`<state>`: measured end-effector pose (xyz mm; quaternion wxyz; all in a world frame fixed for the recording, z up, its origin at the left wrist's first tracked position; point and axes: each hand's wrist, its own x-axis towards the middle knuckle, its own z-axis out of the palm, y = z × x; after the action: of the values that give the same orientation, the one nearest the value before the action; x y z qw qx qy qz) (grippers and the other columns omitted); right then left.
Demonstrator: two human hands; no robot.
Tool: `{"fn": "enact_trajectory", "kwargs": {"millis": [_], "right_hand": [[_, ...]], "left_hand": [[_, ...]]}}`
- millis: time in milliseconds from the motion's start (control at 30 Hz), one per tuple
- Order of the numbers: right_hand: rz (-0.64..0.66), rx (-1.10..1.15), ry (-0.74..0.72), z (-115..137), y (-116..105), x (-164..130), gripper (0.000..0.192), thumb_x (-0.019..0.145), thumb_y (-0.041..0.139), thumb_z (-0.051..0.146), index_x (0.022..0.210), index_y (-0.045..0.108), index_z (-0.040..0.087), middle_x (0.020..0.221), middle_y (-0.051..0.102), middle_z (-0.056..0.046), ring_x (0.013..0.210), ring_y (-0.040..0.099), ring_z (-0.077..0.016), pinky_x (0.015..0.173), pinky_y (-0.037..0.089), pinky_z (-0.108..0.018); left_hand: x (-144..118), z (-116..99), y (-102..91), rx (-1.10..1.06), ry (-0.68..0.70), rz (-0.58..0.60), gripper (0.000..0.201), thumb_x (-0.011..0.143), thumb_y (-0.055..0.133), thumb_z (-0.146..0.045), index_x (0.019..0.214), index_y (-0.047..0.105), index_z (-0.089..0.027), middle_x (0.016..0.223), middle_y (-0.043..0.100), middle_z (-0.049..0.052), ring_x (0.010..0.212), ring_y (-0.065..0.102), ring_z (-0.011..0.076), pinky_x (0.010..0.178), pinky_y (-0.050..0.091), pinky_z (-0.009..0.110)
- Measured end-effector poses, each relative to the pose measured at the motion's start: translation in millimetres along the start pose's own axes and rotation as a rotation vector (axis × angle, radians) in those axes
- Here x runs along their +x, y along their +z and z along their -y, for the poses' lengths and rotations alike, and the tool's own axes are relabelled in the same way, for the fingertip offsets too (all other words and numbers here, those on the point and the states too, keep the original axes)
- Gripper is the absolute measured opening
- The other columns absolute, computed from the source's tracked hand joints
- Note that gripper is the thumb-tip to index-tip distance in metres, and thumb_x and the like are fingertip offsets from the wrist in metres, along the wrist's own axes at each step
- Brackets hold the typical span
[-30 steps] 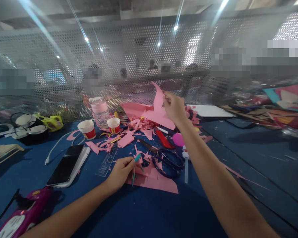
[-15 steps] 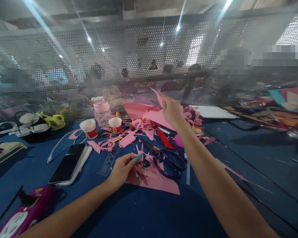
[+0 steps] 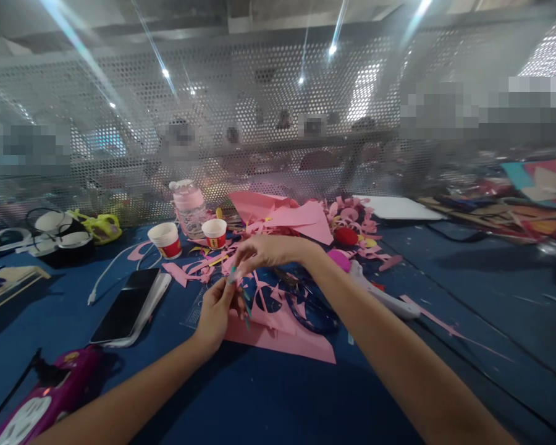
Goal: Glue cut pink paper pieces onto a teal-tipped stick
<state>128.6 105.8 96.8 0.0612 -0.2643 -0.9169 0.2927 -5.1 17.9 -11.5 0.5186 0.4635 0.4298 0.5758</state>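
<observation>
My left hand (image 3: 217, 311) grips a thin teal-tipped pen (image 3: 244, 303) over a large pink paper sheet (image 3: 291, 342) on the blue table. My right hand (image 3: 265, 250) reaches across to it, and its fingertips pinch the pen's teal upper end (image 3: 232, 273). Dark-handled scissors (image 3: 312, 307) lie just right of both hands, partly under my right forearm. A heap of folded pink paper (image 3: 291, 216) and pink offcuts (image 3: 204, 267) lies behind the hands.
A phone (image 3: 126, 307) and clear ruler (image 3: 193, 311) lie left of my left hand. Two paper cups (image 3: 165, 240) (image 3: 214, 233) and a pink bottle (image 3: 188, 207) stand farther back. A purple device (image 3: 41, 402) sits front left. A perforated metal screen (image 3: 259, 111) closes off the table's far side.
My right hand let go of the raised pink paper, which dropped onto the heap, and swung down and left to meet my left hand at the pen. The left hand lifted slightly.
</observation>
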Motion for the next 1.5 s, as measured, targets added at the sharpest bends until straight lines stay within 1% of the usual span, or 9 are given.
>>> {"fn": "enact_trajectory", "kwargs": {"millis": [133,200,367,567,933,1100,1267,1400,1500], "right_hand": [[0.135,-0.046,-0.058,1.2,10.3,4.9,0.035,0.066,0.063,0.048,0.067,0.06,0.013,0.061,0.057,0.001,0.055,0.048,-0.009,0.049,0.032,-0.02],[0.166,0.031,-0.042,-3.3,10.0,4.3,0.035,0.067,0.062,0.047,0.062,0.056,0.013,0.055,0.054,0.003,0.051,0.048,-0.008,0.048,0.031,-0.02],[0.223,0.254,0.124,-8.5,-1.6,-5.0,0.037,0.059,0.067,0.048,0.059,0.053,0.015,0.049,0.055,0.004,0.046,0.053,-0.0094,0.048,0.036,-0.021],[0.126,0.152,0.148,-11.5,-16.1,-16.2,0.037,0.055,0.07,0.049,0.057,0.058,0.014,0.049,0.059,0.002,0.045,0.053,-0.0094,0.049,0.038,-0.022],[0.086,0.094,0.17,-20.5,-25.8,-24.9,0.034,0.059,0.067,0.049,0.059,0.062,0.015,0.053,0.063,0.0,0.05,0.058,-0.0113,0.053,0.039,-0.022],[-0.087,-0.017,0.169,-21.2,-28.9,-25.3,0.031,0.061,0.068,0.044,0.055,0.06,0.014,0.048,0.059,0.0,0.047,0.054,-0.0112,0.05,0.038,-0.022],[-0.313,-0.189,0.248,-26.7,-34.4,-28.6,0.025,0.063,0.069,0.033,0.053,0.058,0.014,0.05,0.06,-0.002,0.049,0.053,-0.0114,0.048,0.035,-0.021],[-0.539,-0.365,0.295,-38.1,-36.1,-25.4,0.018,0.067,0.066,0.027,0.057,0.061,0.013,0.052,0.059,-0.002,0.049,0.05,-0.0109,0.049,0.032,-0.022],[-0.599,-0.372,0.279,-45.1,-35.4,-21.6,0.015,0.072,0.061,0.024,0.064,0.064,0.011,0.06,0.062,-0.005,0.055,0.053,-0.0116,0.054,0.034,-0.022]], "left_hand": [[-2.5,-2.4,1.6,-0.004,0.019,0.006,0.033,0.071,0.058,-0.047,0.067,0.048,-0.015,0.041,0.052,-0.005,0.033,0.047,0.0084,0.035,0.04,0.02],[-2.8,-1.8,1.3,-0.008,0.009,0.012,0.033,0.072,0.057,-0.047,0.066,0.048,-0.015,0.041,0.052,-0.005,0.032,0.047,0.0083,0.036,0.04,0.02],[-1.7,0.4,0.0,0.002,-0.005,0.046,0.034,0.071,0.058,-0.047,0.064,0.048,-0.015,0.043,0.053,-0.004,0.033,0.049,0.0082,0.037,0.04,0.019],[-2.8,-1.4,1.5,0.019,-0.019,0.081,0.034,0.072,0.057,-0.046,0.064,0.049,-0.015,0.042,0.054,-0.004,0.034,0.048,0.0078,0.038,0.041,0.019],[-3.2,-0.7,0.7,-0.001,-0.024,0.077,0.033,0.07,0.06,-0.045,0.061,0.047,-0.016,0.042,0.054,-0.004,0.032,0.048,0.0083,0.036,0.041,0.02],[-2.7,-2.0,0.7,-0.067,-0.041,0.065,0.028,0.071,0.061,-0.042,0.069,0.05,-0.016,0.05,0.059,-0.003,0.035,0.051,0.0092,0.038,0.042,0.02],[0.4,-4.1,-0.4,-0.307,-0.197,0.071,0.035,0.079,0.049,-0.043,0.1,0.052,-0.014,0.085,0.069,0.008,0.061,0.066,0.0174,0.06,0.051,0.029],[3.0,-6.8,-0.1,-0.364,-0.278,0.009,0.032,0.085,0.038,-0.036,0.097,0.054,-0.011,0.085,0.069,0.011,0.068,0.067,0.02,0.063,0.051,0.029],[3.4,-8.1,0.6,-0.387,-0.288,-0.011,0.031,0.087,0.035,-0.032,0.095,0.055,-0.011,0.081,0.07,0.011,0.066,0.067,0.0196,0.063,0.051,0.03]]}}
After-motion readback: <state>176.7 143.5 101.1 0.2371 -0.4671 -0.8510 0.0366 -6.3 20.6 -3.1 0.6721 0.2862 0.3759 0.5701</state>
